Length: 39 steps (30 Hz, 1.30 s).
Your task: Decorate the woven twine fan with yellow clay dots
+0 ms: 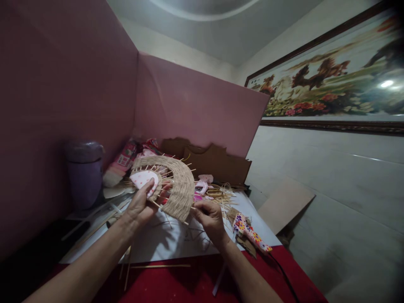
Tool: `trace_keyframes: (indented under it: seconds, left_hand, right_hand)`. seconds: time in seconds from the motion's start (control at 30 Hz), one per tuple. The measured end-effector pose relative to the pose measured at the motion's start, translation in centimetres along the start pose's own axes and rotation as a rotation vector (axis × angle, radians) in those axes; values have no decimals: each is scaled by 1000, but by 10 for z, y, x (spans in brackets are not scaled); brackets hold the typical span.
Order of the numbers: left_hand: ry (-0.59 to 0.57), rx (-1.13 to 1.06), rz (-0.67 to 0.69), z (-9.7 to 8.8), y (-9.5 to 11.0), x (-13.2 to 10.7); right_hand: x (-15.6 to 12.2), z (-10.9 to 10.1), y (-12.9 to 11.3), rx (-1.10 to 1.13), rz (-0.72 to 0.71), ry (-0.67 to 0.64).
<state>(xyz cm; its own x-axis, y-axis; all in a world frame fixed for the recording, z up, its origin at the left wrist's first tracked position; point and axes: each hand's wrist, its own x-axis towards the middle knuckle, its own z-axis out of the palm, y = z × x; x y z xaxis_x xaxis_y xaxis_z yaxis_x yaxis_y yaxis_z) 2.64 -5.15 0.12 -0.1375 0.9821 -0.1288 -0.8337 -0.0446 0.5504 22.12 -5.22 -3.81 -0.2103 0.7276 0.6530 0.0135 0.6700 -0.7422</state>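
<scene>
A half-round fan (183,185) of thin sticks, with a broad band of brown twine woven across them, is held up above the table. At its centre sits a white half-disc of cloth with pink spots (143,180), edged in twine. My left hand (143,206) grips the fan at this centre, thumb on the cloth and fingers behind the sticks. With fingers pinched, my right hand (210,219) is at the lower right edge of the woven band, on a stick end there. The fingers behind the fan are partly hidden.
A flower-patterned glue gun (251,233) with a black cord lies at the right. Loose sticks (160,266) lie on the red cloth (176,284). Behind are cut cardboard (211,162) and a purple bin (85,181). Pink panels (195,105) enclose the left and back.
</scene>
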Motion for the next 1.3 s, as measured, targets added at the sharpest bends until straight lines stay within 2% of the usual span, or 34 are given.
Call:
trace_keyframes:
  seconds: [0.2,0.37,0.43,0.63,0.73,0.8,0.97,1.07,1.17,1.3]
  left_hand:
    - [-24,32,-36,2,-6,-3]
    - [-195,74,-96,-8,-10,2]
    - [-223,103,-134,-10,-10,4]
    - [-209,186,-174,-14,-7,10]
    - [-150,223,-171,-17,-6,14]
    - [-134,232,-171,-18,-4,15]
    - [-219,245,-190,-15,3,7]
    - [-243,240,-198,-16,6,5]
    - [-217,227,-210,-19,6,7]
    - [-161,254,-227,-19,4,7]
  right_hand:
    - [-2,1,-1,2,-7,-21]
    - [-1,0,8,49,27,-27]
    - [-1,0,13,81,42,-34]
    - [-2,3,24,98,66,-117]
    - [-4,7,23,61,50,-128]
    - [-6,10,21,29,14,-140]
    - [-13,14,17,-109,-157,-207]
    - [-16,15,20,-213,-206,-214]
    - [-18,19,22,-231,-206,-246]
    - [-16,23,21,-134,-156,-245]
